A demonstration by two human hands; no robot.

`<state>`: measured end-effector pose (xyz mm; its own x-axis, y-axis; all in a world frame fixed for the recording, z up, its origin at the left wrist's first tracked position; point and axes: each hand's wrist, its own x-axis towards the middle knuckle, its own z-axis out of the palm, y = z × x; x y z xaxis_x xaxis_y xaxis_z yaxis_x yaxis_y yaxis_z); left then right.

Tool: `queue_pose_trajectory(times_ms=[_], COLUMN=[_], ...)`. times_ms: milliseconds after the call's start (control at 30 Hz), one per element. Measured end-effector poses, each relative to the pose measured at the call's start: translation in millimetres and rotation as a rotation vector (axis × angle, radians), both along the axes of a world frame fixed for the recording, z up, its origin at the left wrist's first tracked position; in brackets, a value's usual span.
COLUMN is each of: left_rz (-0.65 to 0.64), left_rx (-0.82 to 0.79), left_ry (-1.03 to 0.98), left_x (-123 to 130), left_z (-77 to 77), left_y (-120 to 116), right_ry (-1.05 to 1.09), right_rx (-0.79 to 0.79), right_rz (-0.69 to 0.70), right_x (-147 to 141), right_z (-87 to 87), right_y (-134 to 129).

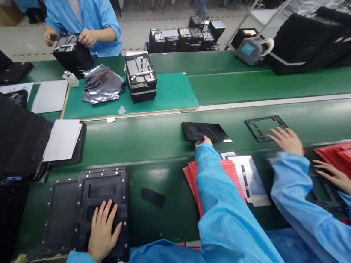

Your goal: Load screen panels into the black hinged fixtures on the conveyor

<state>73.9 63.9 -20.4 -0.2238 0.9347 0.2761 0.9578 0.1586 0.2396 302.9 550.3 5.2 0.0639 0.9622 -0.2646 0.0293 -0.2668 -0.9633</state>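
My left hand (104, 230) lies flat with spread fingers on a black tray-like frame (103, 191) with white dots along its border. Under that frame and to its left is a similar black panel (61, 215). My right hand (204, 141) reaches out over the green belt and grips the near edge of a thin, glossy black panel (206, 131), whose right corner shows a white tab. Beneath my right forearm lie red bubble-wrap sheets (192, 177). A silvery plate (251, 180) rests beside them. Between my arms sits a small dark pad (152, 197).
At right, a co-worker's hand (287, 140) touches a black frame (253, 126) on the belt, near red bags (347, 156). Across the line, a person holds a black stack (73, 55). Another stack (140, 77) and silver bags (102, 85) stand on the green board (174, 88).
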Motion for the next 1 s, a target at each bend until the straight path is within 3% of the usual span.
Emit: queue_pose_trajectory(times_ms=[100,200,300,367,467,533,633,700,833,1000], left_rz=[0.011,0.007,-0.004,-0.019,-0.046,-0.011,0.076,0.11,0.166,0.215], left_rx=[0.007,0.012,0.021,0.01,0.013,0.066,0.164,0.191,0.155,0.034], left_ry=[-0.014,-0.037,-0.071,-0.133,-0.32,-0.478,-0.68,-0.776,-0.865,-0.889], left_x=[-1,-2,-1,-1,-8,-23,-59,-89,-144,-186], left_z=[1.3,2.4,4.2,7.8,18.5,27.9,37.9,36.8,14.2,-18.1], left_y=[2,3,5,5,-1,-11,-39,-63,-124,-196], right_ry=[0.005,0.05,0.172,0.186,0.04,-0.039,-0.064,-0.093,-0.242,-0.403], right_rx=[-0.1,-0.118,0.072,0.195,0.146,0.033,-0.129,-0.168,-0.108,0.027], right_rz=[-0.088,-0.087,0.03,0.048,0.001,0.083,0.261,0.28,0.201,0.105], right_x=[-3,6,19,22,9,-12,-54,-84,-129,-151], right_z=[21.3,42.0,49.9,45.1,27.9,15.6,2.4,-2.6,-7.5,-11.8], right_y=[-9,-49,-124,-184,-270,-319,-375,-399,-419,-430])
